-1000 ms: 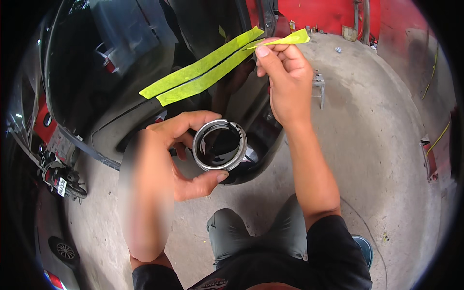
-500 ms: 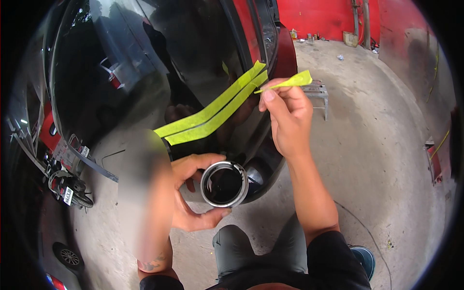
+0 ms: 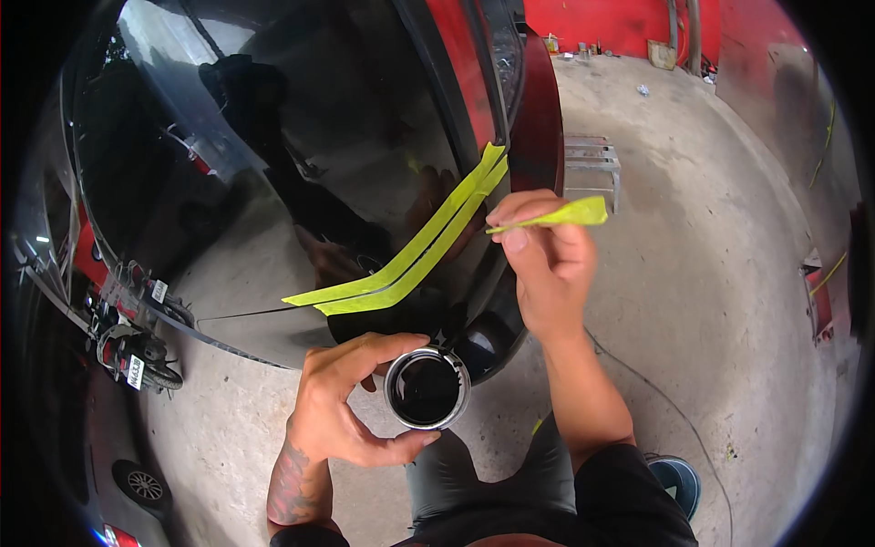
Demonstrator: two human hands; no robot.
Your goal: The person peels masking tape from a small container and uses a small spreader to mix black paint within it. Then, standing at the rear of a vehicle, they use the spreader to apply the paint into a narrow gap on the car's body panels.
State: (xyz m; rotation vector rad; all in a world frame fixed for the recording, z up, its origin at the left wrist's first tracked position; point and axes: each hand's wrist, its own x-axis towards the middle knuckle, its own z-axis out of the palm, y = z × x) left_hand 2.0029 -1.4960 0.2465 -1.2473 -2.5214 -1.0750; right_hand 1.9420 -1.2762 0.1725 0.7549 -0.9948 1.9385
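Observation:
My left hand (image 3: 351, 397) is closed around the rim of a small open paint can (image 3: 466, 390) with glossy black liquid inside, thumb on the near side and fingers on the far side. My right hand (image 3: 551, 264) pinches a folded piece of yellow-green masking tape (image 3: 574, 212); its narrow tip points left and its wide end flares to the right. Both hands are in front of a shiny black car panel (image 3: 365, 118). Two strips of the same tape, an upper strip (image 3: 410, 253) and a lower strip (image 3: 410, 281), run side by side across it with a thin dark gap between them.
A metal stool (image 3: 594, 164) stands beyond my right hand, and a teal bucket (image 3: 682, 479) is near my right elbow. A dark cable (image 3: 670, 397) crosses the concrete floor. Motorcycles (image 3: 137, 356) and another car (image 3: 137, 447) are at the left.
My right hand with the folded tape has come nearer to me, away from the strips' right end. The view has shifted, and the strips sit lower in it. My left hand still holds the can.

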